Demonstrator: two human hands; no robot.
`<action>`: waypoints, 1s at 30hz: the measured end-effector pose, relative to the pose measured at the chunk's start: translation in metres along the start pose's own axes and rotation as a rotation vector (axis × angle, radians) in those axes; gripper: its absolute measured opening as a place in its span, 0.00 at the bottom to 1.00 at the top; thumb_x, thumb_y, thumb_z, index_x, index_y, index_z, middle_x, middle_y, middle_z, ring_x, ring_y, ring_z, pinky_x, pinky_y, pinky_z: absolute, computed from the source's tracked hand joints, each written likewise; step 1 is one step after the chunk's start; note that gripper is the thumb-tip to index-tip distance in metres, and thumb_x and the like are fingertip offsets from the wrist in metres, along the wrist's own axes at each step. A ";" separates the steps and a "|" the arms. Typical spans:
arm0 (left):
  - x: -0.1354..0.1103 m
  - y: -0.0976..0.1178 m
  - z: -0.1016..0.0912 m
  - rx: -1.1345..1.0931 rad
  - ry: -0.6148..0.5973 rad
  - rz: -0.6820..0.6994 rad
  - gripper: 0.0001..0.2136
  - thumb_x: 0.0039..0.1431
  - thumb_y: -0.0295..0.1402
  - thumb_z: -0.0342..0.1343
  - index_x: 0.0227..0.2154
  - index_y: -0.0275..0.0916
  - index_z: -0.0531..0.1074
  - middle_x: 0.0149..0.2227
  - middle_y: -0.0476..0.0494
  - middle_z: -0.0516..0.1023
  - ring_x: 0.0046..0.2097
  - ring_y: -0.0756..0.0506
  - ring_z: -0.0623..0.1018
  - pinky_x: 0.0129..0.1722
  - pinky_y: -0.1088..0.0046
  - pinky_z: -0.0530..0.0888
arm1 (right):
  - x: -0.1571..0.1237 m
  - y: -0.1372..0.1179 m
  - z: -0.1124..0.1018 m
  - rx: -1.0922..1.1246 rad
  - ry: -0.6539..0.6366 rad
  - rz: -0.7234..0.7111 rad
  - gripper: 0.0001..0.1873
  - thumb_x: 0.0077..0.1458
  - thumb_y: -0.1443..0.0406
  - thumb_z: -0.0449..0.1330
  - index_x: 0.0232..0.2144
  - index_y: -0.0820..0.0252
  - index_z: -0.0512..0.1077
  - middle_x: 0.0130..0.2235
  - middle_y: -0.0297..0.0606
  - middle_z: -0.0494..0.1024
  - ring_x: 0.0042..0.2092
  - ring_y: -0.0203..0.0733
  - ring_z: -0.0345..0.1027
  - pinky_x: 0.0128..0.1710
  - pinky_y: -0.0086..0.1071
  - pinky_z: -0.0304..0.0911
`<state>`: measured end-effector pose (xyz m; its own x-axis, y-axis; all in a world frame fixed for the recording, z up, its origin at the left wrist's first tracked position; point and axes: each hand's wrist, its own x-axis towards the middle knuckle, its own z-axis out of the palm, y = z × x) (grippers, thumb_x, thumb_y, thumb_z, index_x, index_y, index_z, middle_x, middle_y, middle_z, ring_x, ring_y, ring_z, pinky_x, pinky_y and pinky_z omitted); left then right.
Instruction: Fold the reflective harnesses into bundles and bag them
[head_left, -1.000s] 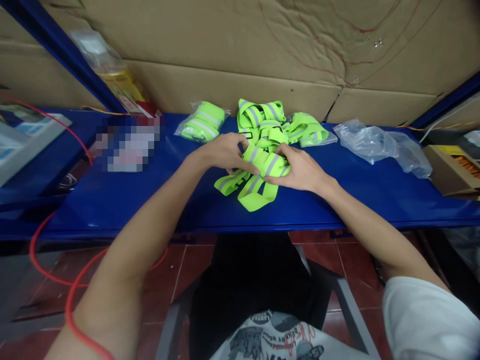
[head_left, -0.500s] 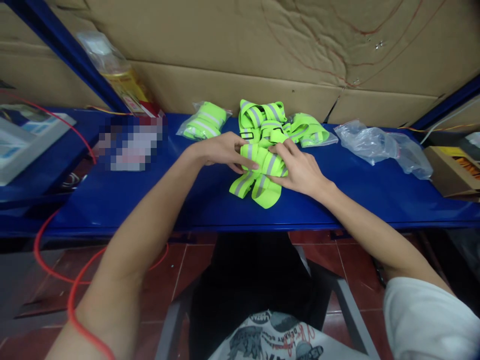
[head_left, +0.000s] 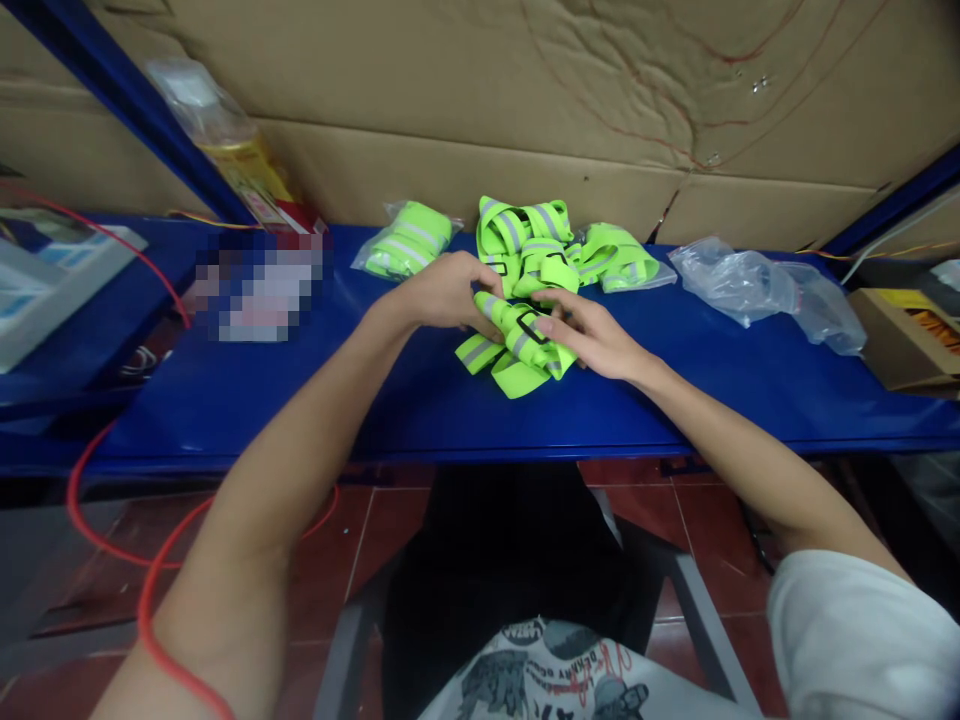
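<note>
Between my hands is a partly folded neon-yellow reflective strap (head_left: 521, 337) with silver stripes and a black buckle on its upper face. My left hand (head_left: 455, 291) grips its left end, with the fingertips partly hidden behind the band. At the right end, my right hand (head_left: 594, 333) pinches the folds close to the buckle. Loose loops of the strap hang toward me and rest on the blue table (head_left: 420, 410). Just behind lies a pile of similar reflective straps (head_left: 525, 232).
A bagged strap (head_left: 409, 240) lies at the back left, and another bagged strap (head_left: 619, 255) right of the pile. Crumpled clear plastic bags (head_left: 750, 285) and a cardboard box (head_left: 904, 340) are farther right. A bottle (head_left: 240, 150) stands at left; a red hose (head_left: 146, 590) loops beside my left arm.
The strap has been turned between my hands, so a black buckle now shows on top. The loose loops have shifted slightly left, and my right hand has changed its hold.
</note>
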<state>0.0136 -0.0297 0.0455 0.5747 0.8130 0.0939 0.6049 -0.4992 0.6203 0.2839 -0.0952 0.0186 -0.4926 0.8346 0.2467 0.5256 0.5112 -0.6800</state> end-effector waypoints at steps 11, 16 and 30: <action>-0.005 0.012 0.009 -0.167 -0.081 -0.118 0.18 0.43 0.36 0.75 0.38 0.42 0.81 0.31 0.51 0.81 0.28 0.46 0.81 0.29 0.70 0.76 | -0.006 -0.017 0.005 -0.309 -0.019 0.057 0.34 0.63 0.43 0.65 0.62 0.55 0.72 0.49 0.45 0.86 0.46 0.57 0.80 0.41 0.43 0.67; -0.009 0.013 -0.003 -0.198 -0.195 -0.085 0.27 0.39 0.42 0.79 0.46 0.44 0.83 0.40 0.46 0.84 0.35 0.44 0.83 0.33 0.69 0.78 | -0.009 -0.017 0.008 -0.341 0.023 -0.089 0.26 0.61 0.52 0.66 0.57 0.54 0.72 0.57 0.47 0.80 0.54 0.56 0.76 0.45 0.43 0.69; -0.007 0.004 -0.011 -0.166 -0.335 -0.159 0.39 0.40 0.49 0.78 0.57 0.41 0.78 0.46 0.42 0.84 0.44 0.41 0.83 0.43 0.66 0.77 | -0.008 -0.018 0.005 -0.392 -0.074 -0.037 0.39 0.70 0.39 0.57 0.72 0.55 0.67 0.61 0.50 0.76 0.51 0.55 0.76 0.44 0.44 0.70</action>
<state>0.0054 -0.0340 0.0560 0.6453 0.7199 -0.2556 0.6197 -0.2976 0.7262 0.2750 -0.1118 0.0257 -0.5574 0.8042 0.2063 0.7241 0.5925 -0.3530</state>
